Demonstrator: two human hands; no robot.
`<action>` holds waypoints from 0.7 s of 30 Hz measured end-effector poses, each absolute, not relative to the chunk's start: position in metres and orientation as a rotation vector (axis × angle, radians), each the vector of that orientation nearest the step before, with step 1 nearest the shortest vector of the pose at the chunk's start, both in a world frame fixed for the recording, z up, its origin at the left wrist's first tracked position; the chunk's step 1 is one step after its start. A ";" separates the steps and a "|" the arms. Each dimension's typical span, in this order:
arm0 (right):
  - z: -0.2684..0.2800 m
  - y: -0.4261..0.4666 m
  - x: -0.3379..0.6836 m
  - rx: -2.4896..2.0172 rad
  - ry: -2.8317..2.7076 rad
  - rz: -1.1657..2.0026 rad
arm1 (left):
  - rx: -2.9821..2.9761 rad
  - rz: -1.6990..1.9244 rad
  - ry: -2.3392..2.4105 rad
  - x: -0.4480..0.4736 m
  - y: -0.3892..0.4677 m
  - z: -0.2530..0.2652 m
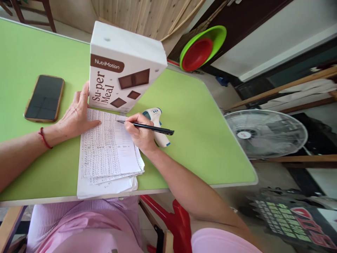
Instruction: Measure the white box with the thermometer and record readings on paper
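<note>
In my right hand is a black pen, its tip at the upper right part of a written sheet of paper. The sheet tops a small stack, covered in dense handwriting with a blanker strip along its right side. My left hand lies with fingers apart, its thumb on the sheet's upper left and its fingertips by a white "NutriMotion Su-per Meal" box. That box stands upright just beyond the papers. Partly hidden behind my right hand lies a white and teal handheld thermometer.
A smartphone with a dark screen lies on the green table, left of my left hand. Past the table's right edge stands a fan. Green and red basins are beyond the far corner. A red stool sits below the near edge.
</note>
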State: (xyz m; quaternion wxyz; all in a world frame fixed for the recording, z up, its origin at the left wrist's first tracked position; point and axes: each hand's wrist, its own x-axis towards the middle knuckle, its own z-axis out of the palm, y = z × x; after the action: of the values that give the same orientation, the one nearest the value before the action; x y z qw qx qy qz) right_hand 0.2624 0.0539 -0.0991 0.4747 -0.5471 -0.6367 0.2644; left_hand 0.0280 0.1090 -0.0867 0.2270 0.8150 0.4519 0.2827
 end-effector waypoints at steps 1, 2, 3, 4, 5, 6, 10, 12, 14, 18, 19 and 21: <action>-0.100 0.054 0.263 -1.334 -1.567 0.639 | 2.237 0.767 1.249 0.028 0.109 -0.086; -0.100 0.054 0.263 -1.331 -1.578 0.633 | 2.227 0.755 1.256 0.029 0.108 -0.086; -0.101 0.054 0.263 -1.329 -1.589 0.629 | 2.219 0.746 1.264 0.029 0.108 -0.085; -0.102 0.054 0.263 -1.327 -1.600 0.629 | 2.212 0.740 1.271 0.029 0.108 -0.085; -0.102 0.054 0.263 -1.325 -1.608 0.628 | 2.207 0.737 1.277 0.030 0.107 -0.085; -0.102 0.053 0.263 -1.320 -1.612 0.626 | 2.202 0.736 1.280 0.030 0.107 -0.084; -0.103 0.053 0.262 -1.309 -1.606 0.604 | 2.195 0.732 1.281 0.030 0.107 -0.085; -0.103 0.053 0.262 -1.319 -1.604 0.600 | 2.203 0.741 1.272 0.030 0.108 -0.086; -0.104 0.053 0.262 -1.320 -1.605 0.603 | 2.215 0.750 1.266 0.030 0.108 -0.087; -0.104 0.054 0.261 -1.313 -1.605 0.608 | 2.219 0.736 1.291 0.030 0.108 -0.088; -0.104 0.054 0.261 -1.315 -1.607 0.613 | 2.215 0.740 1.287 0.030 0.108 -0.088; -0.104 0.054 0.261 -1.322 -1.615 0.625 | 2.207 0.762 1.265 0.030 0.108 -0.088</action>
State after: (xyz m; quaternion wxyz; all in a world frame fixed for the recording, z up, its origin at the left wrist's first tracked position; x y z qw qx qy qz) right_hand 0.2607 0.0536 -0.1037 0.4630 -0.5377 -0.6571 0.2543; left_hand 0.0299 0.1084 -0.0882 0.2405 0.8067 0.4623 0.2787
